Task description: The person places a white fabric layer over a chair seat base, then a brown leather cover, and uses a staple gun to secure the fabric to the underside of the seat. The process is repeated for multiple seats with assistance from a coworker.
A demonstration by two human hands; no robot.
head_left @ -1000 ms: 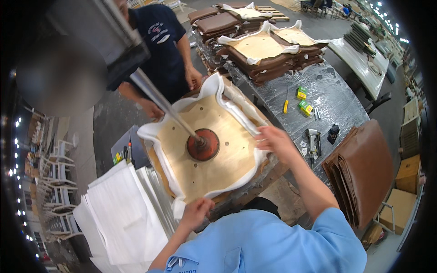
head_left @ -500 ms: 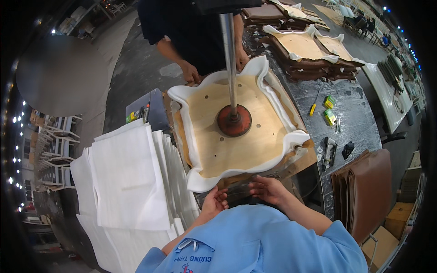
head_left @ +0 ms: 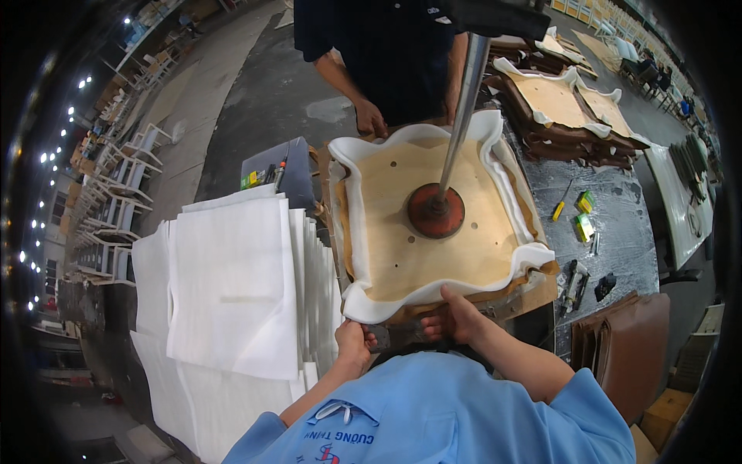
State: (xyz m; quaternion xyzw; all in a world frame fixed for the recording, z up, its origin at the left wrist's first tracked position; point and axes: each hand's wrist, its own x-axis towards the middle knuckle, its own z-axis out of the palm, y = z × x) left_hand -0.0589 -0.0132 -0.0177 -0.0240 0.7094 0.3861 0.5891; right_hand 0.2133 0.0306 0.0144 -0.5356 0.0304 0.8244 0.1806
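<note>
Head view: our panel [head_left: 382,232] lies pressed under the red disc [head_left: 421,223], its padding [head_left: 375,306] seemingly unfastened; nearer us than the disc, left hand [head_left: 354,340] half-curls (grip unclear), right hand [head_left: 459,319] spreads loosely.

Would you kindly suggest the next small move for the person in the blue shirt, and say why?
I'd probably have the right hand draw the near edge of the white padding inward over the wooden panel: that edge extends past the wood, the hand is right beside it, and the red disc sits on the panel, seemingly steadying it.
</note>
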